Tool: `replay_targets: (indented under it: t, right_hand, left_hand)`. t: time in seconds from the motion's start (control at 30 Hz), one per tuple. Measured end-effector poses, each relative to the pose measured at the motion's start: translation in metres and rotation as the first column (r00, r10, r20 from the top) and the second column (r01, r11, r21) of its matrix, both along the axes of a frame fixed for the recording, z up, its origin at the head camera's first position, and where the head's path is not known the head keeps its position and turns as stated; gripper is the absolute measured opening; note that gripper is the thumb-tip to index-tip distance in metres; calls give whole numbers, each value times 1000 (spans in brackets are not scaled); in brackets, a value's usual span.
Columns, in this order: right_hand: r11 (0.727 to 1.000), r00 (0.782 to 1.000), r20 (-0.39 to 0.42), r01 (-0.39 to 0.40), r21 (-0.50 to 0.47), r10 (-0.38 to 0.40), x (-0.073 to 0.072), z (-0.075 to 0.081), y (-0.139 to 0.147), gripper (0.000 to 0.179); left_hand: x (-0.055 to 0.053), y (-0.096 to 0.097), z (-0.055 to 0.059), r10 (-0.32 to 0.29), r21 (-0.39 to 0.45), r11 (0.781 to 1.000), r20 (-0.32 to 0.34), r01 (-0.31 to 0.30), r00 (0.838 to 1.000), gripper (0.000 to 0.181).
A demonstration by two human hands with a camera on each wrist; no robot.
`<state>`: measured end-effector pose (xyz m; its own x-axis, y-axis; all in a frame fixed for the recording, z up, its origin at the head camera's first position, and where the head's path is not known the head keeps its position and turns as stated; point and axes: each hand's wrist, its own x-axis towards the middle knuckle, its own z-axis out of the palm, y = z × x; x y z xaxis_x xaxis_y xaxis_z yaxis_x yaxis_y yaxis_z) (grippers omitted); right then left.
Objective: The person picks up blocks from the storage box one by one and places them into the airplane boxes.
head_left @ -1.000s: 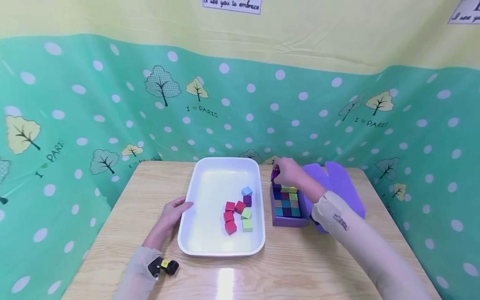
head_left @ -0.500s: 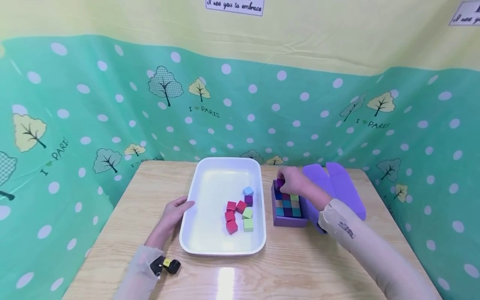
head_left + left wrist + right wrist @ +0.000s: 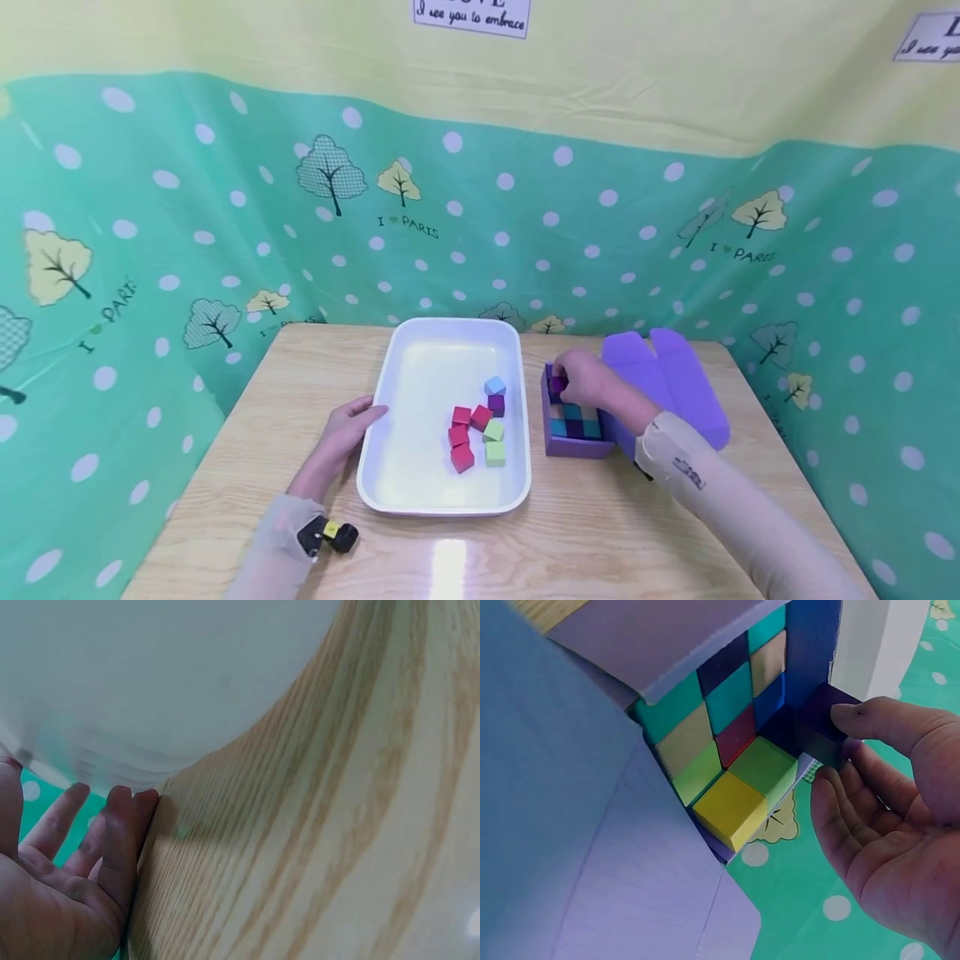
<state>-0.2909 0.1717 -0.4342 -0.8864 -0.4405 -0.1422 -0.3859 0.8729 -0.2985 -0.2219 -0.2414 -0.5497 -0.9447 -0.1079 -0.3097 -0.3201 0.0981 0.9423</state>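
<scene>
My right hand (image 3: 588, 379) pinches a dark purple cube (image 3: 826, 724) between thumb and fingers. It holds the cube at the far left corner of the open purple box (image 3: 577, 448), beside a dark blue cube. Inside the box are rows of colored cubes, with a yellow cube (image 3: 731, 810) and a light green cube (image 3: 763, 766) standing higher than the others in the right wrist view. My left hand (image 3: 343, 433) holds the left side of the white tray (image 3: 405, 492), thumb over the rim and fingers against the outer wall.
Several red cubes (image 3: 462, 457), two light green cubes (image 3: 495, 453), a purple cube (image 3: 496, 405) and a light blue cube (image 3: 495, 386) lie in the tray's right half. The box's lid (image 3: 675, 375) is folded back to the right. A patterned cloth (image 3: 420, 192) hangs behind the table.
My right hand has brought the purple cube from above the box's back edge down and toward me, into its far left corner. The left hand keeps its place on the tray.
</scene>
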Motion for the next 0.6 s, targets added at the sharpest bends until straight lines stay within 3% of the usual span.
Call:
replay_targets:
  t: [0.6]
  right_hand:
    - [999,1000,-14,19,30,-19,-7,-9,1,21]
  left_hand:
    - [0,0,-2,-1,4,1000,-2,1,1000,66]
